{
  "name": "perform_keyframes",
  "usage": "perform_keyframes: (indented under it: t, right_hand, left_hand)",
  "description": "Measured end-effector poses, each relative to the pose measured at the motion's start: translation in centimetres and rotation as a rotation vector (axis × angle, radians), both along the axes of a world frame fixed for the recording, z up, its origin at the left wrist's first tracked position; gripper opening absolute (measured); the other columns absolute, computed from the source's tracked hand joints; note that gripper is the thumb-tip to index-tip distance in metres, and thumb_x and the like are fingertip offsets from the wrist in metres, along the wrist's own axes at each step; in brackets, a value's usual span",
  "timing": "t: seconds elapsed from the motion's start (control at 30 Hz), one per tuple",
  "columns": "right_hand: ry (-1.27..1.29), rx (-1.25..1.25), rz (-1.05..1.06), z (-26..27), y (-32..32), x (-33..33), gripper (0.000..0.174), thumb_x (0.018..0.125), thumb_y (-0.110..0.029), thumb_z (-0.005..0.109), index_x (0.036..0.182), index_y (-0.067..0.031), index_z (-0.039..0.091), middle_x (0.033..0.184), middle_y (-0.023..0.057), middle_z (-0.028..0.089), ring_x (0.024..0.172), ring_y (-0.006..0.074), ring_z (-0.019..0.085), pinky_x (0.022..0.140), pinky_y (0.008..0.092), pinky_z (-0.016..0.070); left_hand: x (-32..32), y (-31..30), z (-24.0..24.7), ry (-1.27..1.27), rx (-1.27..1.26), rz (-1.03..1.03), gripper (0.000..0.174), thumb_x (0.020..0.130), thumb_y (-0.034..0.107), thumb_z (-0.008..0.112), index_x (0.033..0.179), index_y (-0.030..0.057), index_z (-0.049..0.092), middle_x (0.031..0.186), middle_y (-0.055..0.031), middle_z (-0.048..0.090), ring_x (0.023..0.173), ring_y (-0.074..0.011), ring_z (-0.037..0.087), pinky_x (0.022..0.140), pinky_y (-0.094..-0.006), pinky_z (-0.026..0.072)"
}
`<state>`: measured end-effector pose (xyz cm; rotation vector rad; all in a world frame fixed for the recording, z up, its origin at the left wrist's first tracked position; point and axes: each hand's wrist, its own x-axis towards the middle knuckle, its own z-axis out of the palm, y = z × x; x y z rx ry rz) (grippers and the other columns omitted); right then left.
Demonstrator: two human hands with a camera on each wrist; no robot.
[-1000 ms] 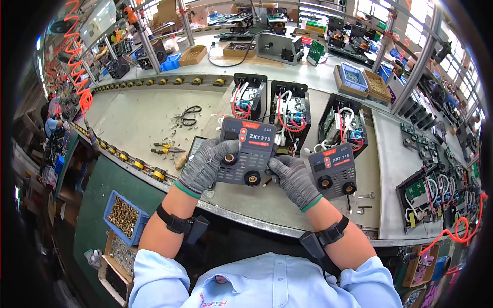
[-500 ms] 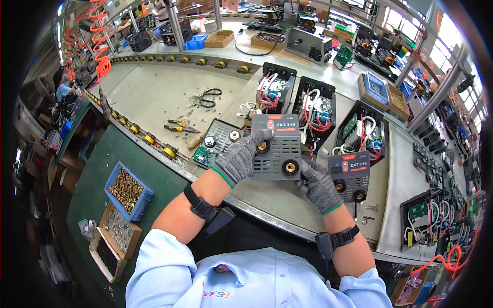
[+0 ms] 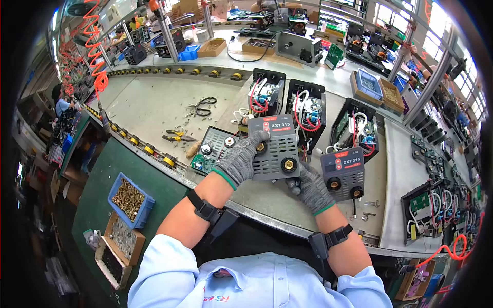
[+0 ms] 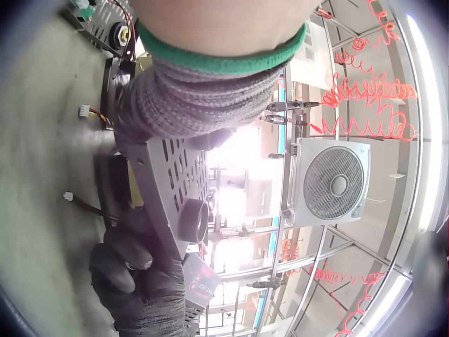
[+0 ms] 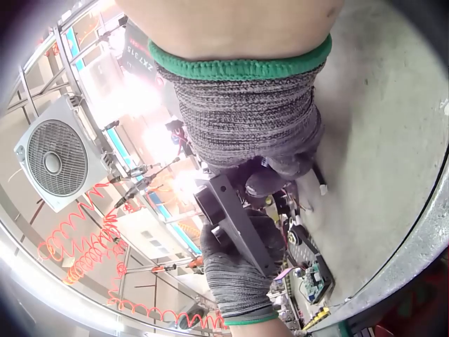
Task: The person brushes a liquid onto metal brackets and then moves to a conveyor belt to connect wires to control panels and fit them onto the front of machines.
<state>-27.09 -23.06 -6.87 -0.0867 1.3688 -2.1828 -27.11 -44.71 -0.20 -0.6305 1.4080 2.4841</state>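
Note:
A dark grey front panel marked ZX7 315, with slots and two round sockets, is held up over the bench, its face tilted up. My gloved left hand grips its left side, thumb on the face near the upper socket. At the lower right corner is my gloved right hand, its curled fingers behind the panel's edge. A similar front panel stands just right of that hand. Left of the held panel lies a slotted plate with white-topped posts and a green circuit board.
Behind the hands stand several open black housings with red and white wires. Pliers and scissors lie among loose screws at left. A blue bin of brass parts sits beyond the bench edge. A small wrench lies at right.
The held panel has tilted back, and the slotted plate has come into fuller view at its left. My right hand has shifted from the right edge to below the lower right corner. The head view has swung.

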Motion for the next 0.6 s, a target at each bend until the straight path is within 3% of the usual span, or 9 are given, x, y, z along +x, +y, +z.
perform_keyframes:
  t: [0.1, 0.2, 0.33, 0.47, 0.53, 0.57, 0.6]
  right_hand:
    - [0.012, -0.023, 0.002, -0.2, -0.1, 0.2, 0.035, 0.101, -0.035, 0.064, 0.118, -0.0043, 0.064, 0.082, 0.0021, 0.064, 0.06, 0.0079, 0.056, 0.047, 0.019, 0.0415]
    - [-0.079, -0.221, -0.024, -0.1, -0.6, 0.7, 0.032, 0.098, -0.027, 0.068, 0.119, -0.0036, 0.064, 0.089, 0.0036, 0.065, 0.066, 0.0083, 0.057, 0.05, 0.0203, 0.0431]
    - [-0.238, -0.404, 0.057, -1.8, -0.8, 0.6, 0.036, 0.089, -0.015, 0.076, 0.12, -0.0039, 0.063, 0.096, 0.0035, 0.064, 0.075, 0.0092, 0.058, 0.056, 0.0236, 0.0459]
    - [-0.316, -0.49, 0.038, -2.0, -1.7, 0.3, 0.032, 0.09, -0.011, 0.074, 0.118, -0.0048, 0.06, 0.089, 0.0009, 0.061, 0.068, 0.0083, 0.053, 0.052, 0.0236, 0.0431]
    - [-0.336, -0.571, 0.079, -2.9, -1.9, -0.3, 0.023, 0.089, -0.012, 0.074, 0.107, -0.007, 0.061, 0.078, -0.001, 0.057, 0.059, 0.0077, 0.048, 0.048, 0.0237, 0.0393]
    - [-0.402, -0.559, 0.051, -2.7, -2.6, -0.3, 0.017, 0.093, -0.022, 0.071, 0.096, -0.0098, 0.06, 0.066, -0.0031, 0.05, 0.051, 0.0079, 0.042, 0.043, 0.0243, 0.0341]
    - [-0.401, -0.56, 0.054, -2.6, -2.8, -0.3, 0.017, 0.093, -0.022, 0.071, 0.096, -0.0098, 0.06, 0.066, -0.0031, 0.05, 0.051, 0.0079, 0.042, 0.043, 0.0243, 0.0341]
  left_hand:
    - [-0.4, -0.4, -0.8, -0.002, -0.015, -0.011, 0.054, 0.083, 0.032, 0.074, 0.127, 0.0074, 0.056, 0.111, -0.0135, 0.067, 0.097, -0.0299, 0.071, 0.084, -0.0524, 0.0611]
    - [-0.9, -1.2, -1.6, -0.011, 0.009, -0.014, 0.053, 0.083, 0.032, 0.075, 0.126, 0.0075, 0.057, 0.11, -0.0132, 0.068, 0.095, -0.0297, 0.071, 0.083, -0.0518, 0.0616]
    - [-1.5, -1.5, -3.9, 0.055, 0.087, -0.025, 0.049, 0.085, 0.033, 0.075, 0.124, 0.0078, 0.059, 0.109, -0.0127, 0.069, 0.093, -0.0294, 0.072, 0.081, -0.0493, 0.0628]
    - [-0.4, -1.3, -1.6, -0.034, 0.071, -0.057, 0.048, 0.087, 0.032, 0.075, 0.125, 0.0078, 0.059, 0.109, -0.0127, 0.07, 0.092, -0.0288, 0.073, 0.081, -0.0477, 0.0631]
    - [-1.2, -1.4, -2.9, -0.03, 0.15, -0.045, 0.047, 0.086, 0.032, 0.075, 0.123, 0.0071, 0.06, 0.108, -0.0133, 0.071, 0.091, -0.0292, 0.073, 0.082, -0.0466, 0.0631]
    - [-1.4, -1.4, -3.1, -0.017, 0.223, -0.073, 0.045, 0.086, 0.032, 0.074, 0.121, 0.0068, 0.061, 0.107, -0.0134, 0.072, 0.09, -0.0291, 0.074, 0.082, -0.0464, 0.0631]
    - [-1.6, -1.4, -3.3, -0.006, 0.294, -0.103, 0.044, 0.086, 0.032, 0.074, 0.12, 0.0065, 0.063, 0.106, -0.0136, 0.073, 0.089, -0.0289, 0.074, 0.082, -0.0461, 0.063]
